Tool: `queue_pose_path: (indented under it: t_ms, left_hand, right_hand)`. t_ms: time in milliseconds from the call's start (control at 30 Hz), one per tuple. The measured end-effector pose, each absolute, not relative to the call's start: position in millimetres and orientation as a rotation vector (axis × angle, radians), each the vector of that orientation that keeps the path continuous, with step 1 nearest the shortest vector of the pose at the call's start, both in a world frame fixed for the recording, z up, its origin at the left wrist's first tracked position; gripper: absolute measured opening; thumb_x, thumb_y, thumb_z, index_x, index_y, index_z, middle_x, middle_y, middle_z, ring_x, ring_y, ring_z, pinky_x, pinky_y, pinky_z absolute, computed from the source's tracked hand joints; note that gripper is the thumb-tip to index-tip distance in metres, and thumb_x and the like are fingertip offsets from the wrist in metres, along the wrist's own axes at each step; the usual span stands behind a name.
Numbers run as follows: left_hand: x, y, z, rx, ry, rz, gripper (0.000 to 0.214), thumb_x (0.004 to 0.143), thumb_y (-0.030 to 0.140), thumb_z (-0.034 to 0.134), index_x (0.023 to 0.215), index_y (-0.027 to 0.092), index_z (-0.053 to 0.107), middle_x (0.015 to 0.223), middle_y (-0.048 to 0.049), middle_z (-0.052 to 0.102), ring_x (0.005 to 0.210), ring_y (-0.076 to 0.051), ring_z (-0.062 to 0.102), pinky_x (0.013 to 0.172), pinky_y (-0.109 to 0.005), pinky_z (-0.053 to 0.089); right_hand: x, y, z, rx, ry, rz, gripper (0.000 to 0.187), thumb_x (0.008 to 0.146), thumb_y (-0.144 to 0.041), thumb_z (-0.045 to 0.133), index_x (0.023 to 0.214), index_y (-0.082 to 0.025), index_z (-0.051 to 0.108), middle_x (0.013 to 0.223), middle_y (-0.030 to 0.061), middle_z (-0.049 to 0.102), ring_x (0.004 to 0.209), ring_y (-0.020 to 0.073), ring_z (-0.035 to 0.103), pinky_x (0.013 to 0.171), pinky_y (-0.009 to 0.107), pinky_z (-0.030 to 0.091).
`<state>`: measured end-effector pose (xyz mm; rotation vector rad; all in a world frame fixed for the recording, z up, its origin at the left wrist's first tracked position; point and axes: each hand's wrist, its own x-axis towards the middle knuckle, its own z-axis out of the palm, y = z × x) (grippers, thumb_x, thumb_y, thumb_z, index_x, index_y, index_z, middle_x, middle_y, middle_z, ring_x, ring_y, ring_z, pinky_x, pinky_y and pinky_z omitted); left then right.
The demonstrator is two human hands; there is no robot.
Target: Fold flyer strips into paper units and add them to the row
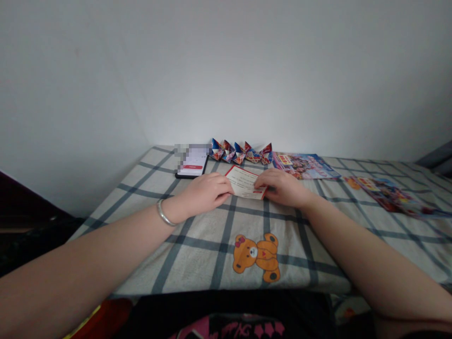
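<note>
A white sheet of paper with a red border [245,183] lies on the checked cloth [219,245]. My left hand [204,192] has its fingers curled on the sheet's left edge; a silver bangle sits on that wrist. My right hand [282,187] pinches the sheet's right edge near its lower corner. Both hands rest on the cloth. Just beyond the sheet, a row of several folded paper shapes [241,152] in red, blue and white stands in a line near the wall.
A phone [192,162] with a lit screen lies at the back left. A colourful leaflet [303,165] lies right of the folded shapes, another leaflet [391,195] farther right. A bear print [257,256] marks the cloth near me. A white wall rises behind.
</note>
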<state>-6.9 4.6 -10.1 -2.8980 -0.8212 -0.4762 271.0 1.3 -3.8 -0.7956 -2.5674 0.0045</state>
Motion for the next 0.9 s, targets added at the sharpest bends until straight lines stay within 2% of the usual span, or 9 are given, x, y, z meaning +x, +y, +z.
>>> queue_pose_path:
  t_ms: [333,533,700,900]
  left_hand:
    - [-7,4,-12,-2.886,-0.874,-0.502,0.016,0.091,0.021,0.054,0.100,0.017,0.067,0.104,-0.0066,0.066,0.098,-0.020,0.060,0.089,-0.034,0.048]
    - [-6,5,-17,-2.833,-1.073,-0.587,0.031,0.089,0.021,0.054,0.119,0.013,0.058,0.113,-0.0115,0.063,0.107,-0.023,0.058,0.094,-0.038,0.048]
    - [-7,11,-22,-2.811,-1.078,-0.684,0.026,0.090,0.025,0.053,0.111,0.011,0.059,0.114,-0.0137,0.061,0.116,-0.026,0.053,0.105,-0.043,0.043]
    - [-6,13,-25,-2.895,-1.016,-0.734,0.024,0.090,0.023,0.052,0.111,0.016,0.060,0.117,-0.0097,0.062,0.123,-0.024,0.051,0.110,-0.046,0.039]
  right_hand:
    - [277,0,6,-0.693,-2.659,0.210,0.013,0.083,-0.016,0.063,0.088,-0.020,0.074,0.087,0.0052,0.074,0.086,0.0178,0.067,0.081,0.034,0.052]
    - [269,-10,10,-0.746,-2.691,0.264,0.012,0.082,-0.018,0.062,0.086,-0.019,0.074,0.084,0.0052,0.073,0.083,0.0167,0.066,0.078,0.032,0.051]
    - [268,-12,8,-0.796,-2.642,0.360,0.011,0.083,-0.023,0.064,0.084,-0.018,0.073,0.083,0.0054,0.072,0.078,0.0155,0.065,0.071,0.028,0.049]
    - [266,-16,8,-0.859,-2.610,0.566,0.014,0.083,-0.030,0.066,0.083,-0.018,0.072,0.075,0.0023,0.070,0.065,0.0125,0.061,0.059,0.024,0.045]
